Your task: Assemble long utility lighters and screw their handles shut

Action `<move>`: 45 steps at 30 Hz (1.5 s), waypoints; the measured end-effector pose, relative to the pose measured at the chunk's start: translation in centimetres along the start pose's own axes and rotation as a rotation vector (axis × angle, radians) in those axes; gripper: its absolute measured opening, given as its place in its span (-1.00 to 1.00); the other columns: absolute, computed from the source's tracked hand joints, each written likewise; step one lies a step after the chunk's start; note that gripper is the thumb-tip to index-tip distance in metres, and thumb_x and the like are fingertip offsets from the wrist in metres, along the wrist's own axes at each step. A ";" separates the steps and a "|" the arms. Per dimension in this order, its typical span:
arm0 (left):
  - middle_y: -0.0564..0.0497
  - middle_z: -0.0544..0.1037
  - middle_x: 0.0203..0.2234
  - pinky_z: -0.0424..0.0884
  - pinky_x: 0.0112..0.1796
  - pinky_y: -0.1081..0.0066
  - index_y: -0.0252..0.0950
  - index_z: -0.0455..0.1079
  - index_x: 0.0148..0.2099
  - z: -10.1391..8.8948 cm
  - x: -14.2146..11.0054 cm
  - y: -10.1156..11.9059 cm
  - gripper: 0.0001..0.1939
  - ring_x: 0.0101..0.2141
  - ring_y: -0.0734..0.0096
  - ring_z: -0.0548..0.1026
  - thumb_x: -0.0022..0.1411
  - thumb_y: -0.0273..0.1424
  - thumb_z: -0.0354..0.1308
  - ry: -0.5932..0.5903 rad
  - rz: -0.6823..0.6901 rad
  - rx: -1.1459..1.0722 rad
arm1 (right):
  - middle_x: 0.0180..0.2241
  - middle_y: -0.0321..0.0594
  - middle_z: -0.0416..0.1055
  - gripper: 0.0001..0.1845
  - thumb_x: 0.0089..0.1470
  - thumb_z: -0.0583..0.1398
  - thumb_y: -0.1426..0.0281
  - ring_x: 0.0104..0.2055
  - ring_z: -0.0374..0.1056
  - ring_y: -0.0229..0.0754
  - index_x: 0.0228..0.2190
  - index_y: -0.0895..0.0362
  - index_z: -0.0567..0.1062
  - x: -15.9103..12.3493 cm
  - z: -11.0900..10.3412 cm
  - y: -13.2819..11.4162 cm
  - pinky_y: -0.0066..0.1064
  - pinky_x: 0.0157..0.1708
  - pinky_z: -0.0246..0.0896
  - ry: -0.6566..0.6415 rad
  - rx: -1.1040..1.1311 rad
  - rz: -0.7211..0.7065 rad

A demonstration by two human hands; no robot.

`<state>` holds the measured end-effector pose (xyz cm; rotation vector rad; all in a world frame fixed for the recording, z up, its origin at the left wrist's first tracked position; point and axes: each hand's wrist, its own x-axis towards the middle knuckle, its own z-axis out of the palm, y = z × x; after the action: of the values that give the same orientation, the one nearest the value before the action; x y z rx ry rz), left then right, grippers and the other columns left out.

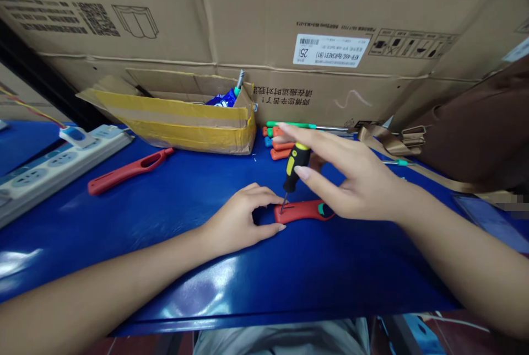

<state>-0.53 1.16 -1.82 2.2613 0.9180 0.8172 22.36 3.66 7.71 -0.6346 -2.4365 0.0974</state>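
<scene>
My right hand (351,173) grips a black and yellow screwdriver (294,170), its fingers around the handle and one finger stretched over the top. The screwdriver stands nearly upright, slightly tilted. Its thin shaft meets the left end of a red lighter handle (300,210) lying on the blue table (198,283). The handle has a dark slot and a teal part near its right end, which my right hand partly covers. My left hand (243,217) holds the left end of this handle between thumb and fingers. A similar red lighter handle (128,172) lies apart at the left.
An open cardboard box with yellow tape (194,129) stands behind, a blue packet (223,99) inside. Several orange handles (281,153) and a green lighter (289,124) lie behind my right hand. A white power strip (58,162) runs along the left. A large carton (248,19) walls the back.
</scene>
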 end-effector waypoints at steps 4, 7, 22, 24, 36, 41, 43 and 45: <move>-0.04 0.65 -0.15 0.45 -0.05 0.23 -0.28 0.54 -0.02 0.0 0.0 0.0 -0.67 -0.14 0.24 0.55 0.16 -0.38 0.41 0.010 0.010 0.014 | 0.08 -0.17 0.54 -0.52 0.26 0.24 0.28 -0.03 0.54 -0.10 0.19 0.04 0.42 0.0 0.0 0.0 -0.33 -0.15 0.50 0.013 0.077 -0.018; -0.05 0.65 -0.12 0.44 -0.04 0.23 -0.28 0.54 -0.02 0.0 0.0 0.0 -0.67 -0.13 0.24 0.56 0.16 -0.37 0.41 0.013 0.008 0.014 | 0.03 -0.14 0.57 -0.52 0.26 0.24 0.22 0.00 0.53 -0.05 0.17 0.06 0.45 0.0 0.0 -0.1 -0.24 -0.03 0.47 0.043 -0.005 -0.033; -0.05 0.65 -0.14 0.45 -0.03 0.18 -0.26 0.55 -0.03 0.0 0.0 0.2 -0.67 -0.13 0.21 0.56 0.15 -0.35 0.42 0.006 -0.027 -0.014 | 0.07 -0.11 0.52 -0.54 0.34 0.11 0.42 -0.16 0.52 -0.22 0.24 0.06 0.36 0.2 0.4 0.1 -0.40 -0.27 0.48 -0.022 0.270 -0.003; -0.05 0.65 -0.14 0.45 -0.02 0.19 -0.25 0.55 -0.04 0.0 0.0 0.2 -0.68 -0.12 0.20 0.56 0.15 -0.35 0.42 0.008 -0.029 0.000 | -0.10 -0.14 0.59 -0.65 0.25 0.26 0.32 -0.24 0.51 -0.21 0.06 0.07 0.52 0.3 0.6 0.0 -0.42 -0.33 0.46 0.053 0.249 -0.013; -0.05 0.65 -0.13 0.44 -0.03 0.19 -0.26 0.54 -0.04 0.0 0.1 0.2 -0.68 -0.13 0.20 0.57 0.14 -0.36 0.42 0.015 -0.010 0.014 | -0.05 -0.14 0.58 -0.54 0.19 0.32 0.25 -0.20 0.50 -0.16 0.10 0.02 0.50 -0.2 1.1 0.4 -0.32 -0.21 0.47 0.140 0.094 -0.036; -0.05 0.65 -0.15 0.44 -0.03 0.18 -0.24 0.54 -0.02 -0.1 0.1 0.3 -0.67 -0.14 0.21 0.57 0.16 -0.33 0.41 -0.005 -0.025 0.005 | 0.10 -0.11 0.50 -0.54 0.35 0.10 0.43 0.02 0.46 -0.16 0.24 0.08 0.35 0.1 0.5 0.1 -0.32 -0.09 0.46 0.008 0.203 -0.024; -0.03 0.65 -0.15 0.44 -0.03 0.18 -0.22 0.54 -0.03 -0.1 0.1 0.3 -0.68 -0.14 0.21 0.57 0.15 -0.35 0.42 0.000 -0.025 0.012 | -0.02 -0.16 0.57 -0.62 0.31 0.17 0.39 -0.10 0.51 -0.20 0.13 0.06 0.47 0.2 0.2 -0.1 -0.41 -0.22 0.47 0.012 0.250 -0.017; -0.02 0.65 -0.15 0.45 -0.04 0.19 -0.22 0.54 -0.04 0.0 0.1 0.3 -0.69 -0.15 0.22 0.57 0.14 -0.35 0.42 0.009 -0.021 0.019 | -0.12 -0.20 0.61 -0.68 0.22 0.29 0.29 -0.17 0.53 -0.19 0.01 0.04 0.55 0.2 0.1 -0.1 -0.39 -0.22 0.48 0.072 0.171 -0.050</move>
<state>-0.40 1.07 -1.57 2.2627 0.9555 0.8132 22.06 3.65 7.74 -0.4926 -2.3427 0.2553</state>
